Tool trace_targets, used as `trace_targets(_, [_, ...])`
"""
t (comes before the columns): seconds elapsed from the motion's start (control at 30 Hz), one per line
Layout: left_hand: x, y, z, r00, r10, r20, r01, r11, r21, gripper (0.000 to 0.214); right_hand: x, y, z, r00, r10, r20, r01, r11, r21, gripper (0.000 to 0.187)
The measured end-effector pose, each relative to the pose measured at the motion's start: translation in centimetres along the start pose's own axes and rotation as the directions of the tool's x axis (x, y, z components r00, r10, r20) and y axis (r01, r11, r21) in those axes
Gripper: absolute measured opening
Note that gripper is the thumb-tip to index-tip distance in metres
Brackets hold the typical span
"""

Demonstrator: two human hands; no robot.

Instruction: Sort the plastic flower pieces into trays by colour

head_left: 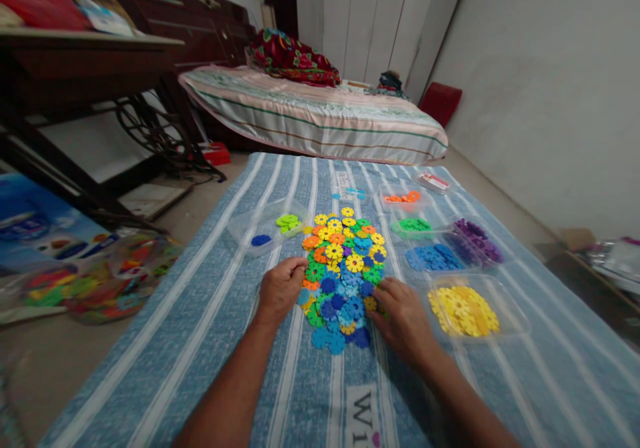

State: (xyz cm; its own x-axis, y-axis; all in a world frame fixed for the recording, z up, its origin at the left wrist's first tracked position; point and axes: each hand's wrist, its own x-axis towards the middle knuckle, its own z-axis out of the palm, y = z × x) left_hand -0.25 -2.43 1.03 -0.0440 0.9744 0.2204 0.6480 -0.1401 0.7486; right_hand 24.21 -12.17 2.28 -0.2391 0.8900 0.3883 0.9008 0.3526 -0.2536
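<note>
A mixed pile of flower-shaped plastic linking discs (345,268), in yellow, orange, green, purple and several blues, lies spread on the striped tablecloth (210,301). At the pile's left edge is my left hand (283,289), fingers curled and pressed together; whatever they may pinch is hidden. My right hand (404,318) reaches in from the right, thumb and fingers bent around a yellow disc (371,303) at the pile's edge. Light blue discs (330,339) form the near end of the pile.
Right of the pile stand clear tubs of yellow discs (465,310), blue discs (435,257), purple discs (477,240), green discs (413,226) and orange discs (404,197). A clear tray (245,240) at left holds lime and dark blue discs. Beyond is a bed (320,118).
</note>
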Motion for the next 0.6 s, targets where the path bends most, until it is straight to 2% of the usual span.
trace_targets(0.37, [0.03, -0.31, 0.17, 1.000, -0.002, -0.003, 0.002, 1.000, 0.007, 0.030, -0.22, 0.50, 0.67, 0.995, -0.006, -0.098, 0.019, 0.991, 0.135, 0.010])
trace_targets(0.47, [0.04, -0.32, 0.12, 1.000, 0.008, 0.000, -0.008, 1.000, 0.010, 0.030, 0.07, 0.48, 0.37, 0.997, 0.017, -0.073, -0.003, 0.983, 0.185, 0.005])
trace_targets(0.6, [0.04, -0.17, 0.09, 1.000, 0.016, -0.001, -0.016, 1.000, 0.018, 0.030, 0.46, 0.83, 0.16, 0.999, 0.049, -0.018, -0.043, 0.972, 0.231, 0.008])
